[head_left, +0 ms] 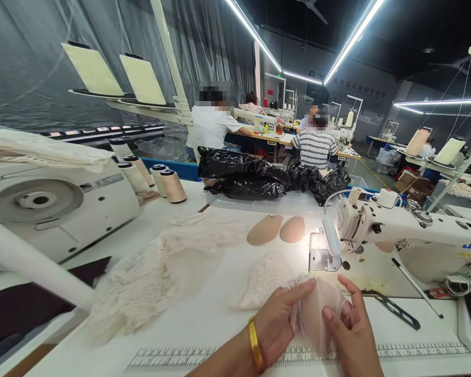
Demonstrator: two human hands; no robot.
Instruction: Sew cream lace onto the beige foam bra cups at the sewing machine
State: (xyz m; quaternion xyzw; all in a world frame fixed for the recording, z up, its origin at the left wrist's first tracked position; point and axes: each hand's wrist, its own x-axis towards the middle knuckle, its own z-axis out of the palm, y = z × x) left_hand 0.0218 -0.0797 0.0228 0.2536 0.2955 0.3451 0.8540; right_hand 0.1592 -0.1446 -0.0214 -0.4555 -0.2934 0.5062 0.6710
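A beige bra cup is wrapped in thin sheer fabric in front of the sewing machine's needle plate. My left hand, below a gold bracelet, pinches the sheer fabric at the cup's left edge. On the other side my right hand grips the cup's right edge, thumb on the front and index finger raised. Beside my left hand lies a gathered piece of cream lace fabric. Two loose beige pads rest further back on the table. The lit sewing machine stands just beyond my right hand.
A pile of cream mesh fabric spreads across the left of the table. Thread cones and black plastic bags sit behind. A printed ruler runs along the front edge; a black thin tool lies right. Other people work further off.
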